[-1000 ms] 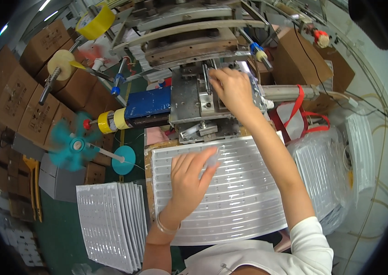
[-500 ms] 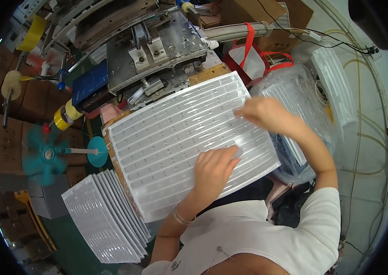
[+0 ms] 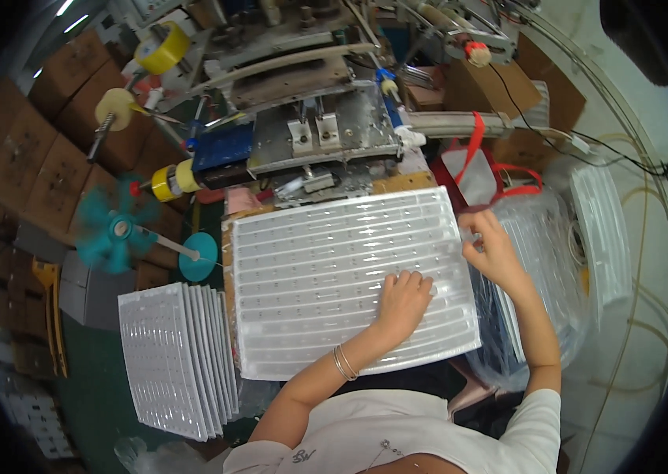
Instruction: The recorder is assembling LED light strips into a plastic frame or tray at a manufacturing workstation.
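Observation:
A wide white ribbed plastic sheet (image 3: 310, 261), glossy and with rows of small marks, lies flat in front of me on the work surface. My left hand (image 3: 405, 304) rests on its right half, palm down, the fingers laid out over the ribs. At the sheet's upper right edge is my right hand (image 3: 492, 249), its fingers curled in toward the thumb. Whatever those fingertips hold, if anything, is too small to make out. Similar sheets stand on edge in a row (image 3: 164, 355) to the left.
A metal press (image 3: 322, 138) stands beyond the sheet. To the left are a teal fan (image 3: 119, 227) and a yellow tape roll (image 3: 162, 183). A red-handled bag (image 3: 472, 178) and a plastic-wrapped bundle (image 3: 539, 261) sit at the right. Cartons (image 3: 61, 178) are stacked far left.
My right hand has moved from above the sheet out to its right edge. My left hand stays on the sheet. The whole view has shifted, showing more of the press.

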### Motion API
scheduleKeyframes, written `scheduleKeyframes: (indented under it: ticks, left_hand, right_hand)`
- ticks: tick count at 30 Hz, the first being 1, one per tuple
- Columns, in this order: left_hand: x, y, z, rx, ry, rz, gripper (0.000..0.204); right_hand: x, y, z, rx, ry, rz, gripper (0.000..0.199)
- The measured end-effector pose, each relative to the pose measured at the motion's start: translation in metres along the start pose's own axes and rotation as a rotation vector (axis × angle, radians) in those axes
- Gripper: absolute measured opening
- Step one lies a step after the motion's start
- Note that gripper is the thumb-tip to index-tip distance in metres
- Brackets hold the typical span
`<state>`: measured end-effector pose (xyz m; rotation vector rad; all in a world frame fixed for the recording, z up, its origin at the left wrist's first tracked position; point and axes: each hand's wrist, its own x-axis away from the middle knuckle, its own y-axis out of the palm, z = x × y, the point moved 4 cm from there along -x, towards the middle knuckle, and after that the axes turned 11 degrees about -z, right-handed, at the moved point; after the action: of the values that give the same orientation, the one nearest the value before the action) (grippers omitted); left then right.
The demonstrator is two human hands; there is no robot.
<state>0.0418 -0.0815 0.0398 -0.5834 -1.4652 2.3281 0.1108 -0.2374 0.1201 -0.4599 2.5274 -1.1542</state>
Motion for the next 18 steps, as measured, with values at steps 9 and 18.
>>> scheduleKeyframes:
  ticks: [9, 18]
  left_hand:
    - [0.020, -0.070, -0.082, 0.239, -0.193, 0.226, 0.027]
    - [-0.043, -0.188, -0.158, -0.267, -0.301, 0.720, 0.034]
  right_hand:
    - [-0.070, 0.022, -0.019, -0.365, -0.099, 0.114, 0.019]
    - [-0.138, 0.032, -0.059, -0.449, -0.180, 0.188, 0.027]
